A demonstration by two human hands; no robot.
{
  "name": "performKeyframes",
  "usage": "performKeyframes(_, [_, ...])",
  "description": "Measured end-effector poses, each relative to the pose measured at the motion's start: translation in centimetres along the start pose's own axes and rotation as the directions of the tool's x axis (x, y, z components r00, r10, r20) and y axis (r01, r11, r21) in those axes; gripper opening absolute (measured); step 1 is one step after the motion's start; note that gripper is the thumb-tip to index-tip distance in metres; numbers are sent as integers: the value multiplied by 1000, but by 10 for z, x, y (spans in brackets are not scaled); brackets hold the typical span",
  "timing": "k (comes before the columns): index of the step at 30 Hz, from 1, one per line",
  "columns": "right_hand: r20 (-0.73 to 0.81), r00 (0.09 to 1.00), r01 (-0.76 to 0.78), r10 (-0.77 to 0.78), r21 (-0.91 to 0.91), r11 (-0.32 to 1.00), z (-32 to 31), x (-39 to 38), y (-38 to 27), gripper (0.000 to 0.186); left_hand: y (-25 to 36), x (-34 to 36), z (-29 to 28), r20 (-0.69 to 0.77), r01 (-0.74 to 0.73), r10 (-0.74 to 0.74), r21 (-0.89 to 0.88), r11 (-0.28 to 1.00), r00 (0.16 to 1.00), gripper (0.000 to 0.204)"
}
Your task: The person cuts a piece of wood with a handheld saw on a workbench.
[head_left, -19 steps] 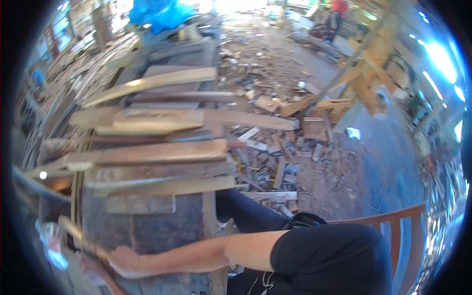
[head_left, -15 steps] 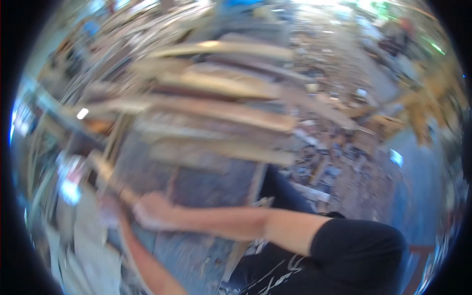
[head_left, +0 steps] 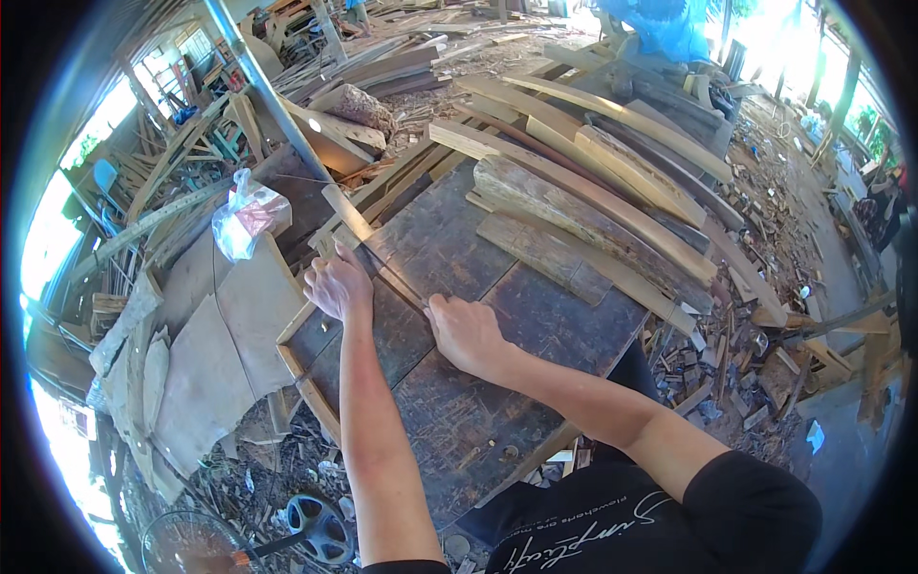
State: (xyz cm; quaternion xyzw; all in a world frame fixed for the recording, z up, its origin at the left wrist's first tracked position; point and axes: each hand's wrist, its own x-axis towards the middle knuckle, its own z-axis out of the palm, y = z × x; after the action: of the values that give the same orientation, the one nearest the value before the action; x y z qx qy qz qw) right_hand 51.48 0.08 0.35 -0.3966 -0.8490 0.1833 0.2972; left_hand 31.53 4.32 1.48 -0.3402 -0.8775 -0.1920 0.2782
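Observation:
My right hand is closed around the near end of a narrow wooden strip, which slants away to the upper left over a dark, worn tabletop. Just left of the strip, my left hand hovers near the table's left edge with its fingers loosely bent and apart. Nothing shows in its grasp, though its palm side is hidden. Several long boards, some with rough bark edges, lie stacked across the far right of the tabletop.
A clear plastic bag hangs left of the table, by a metal pole. Broad thin sheets lean below it. A fan and a black handwheel are at lower left. Wood scraps litter the ground on the right.
The view has swung left and is sharper, so the table and hands appear farther right. My left hand now sits farther forward than my right. The strip stays in my right hand.

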Motion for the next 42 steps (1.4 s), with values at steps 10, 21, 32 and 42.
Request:
performKeyframes(10, [20, 1000, -14, 14, -16, 1000, 22, 41, 5, 22, 1, -1, -3, 10, 1, -1, -28, 1000, 1000, 57])
performKeyframes(21, [121, 992, 47, -41, -46, 998, 25, 19, -21, 18, 5, 2, -7, 59, 13, -12, -21, 1000, 998, 60])
performKeyframes(32, [55, 996, -74, 73, 22, 997, 30, 76, -20, 15, 6, 2, -5, 11, 8, -8, -32, 999, 1000, 58])
performKeyframes(42, [-7, 999, -36, 36, -14, 999, 19, 55, -18, 13, 9, 4, -8, 33, -7, 7, -20, 1000, 999, 59])
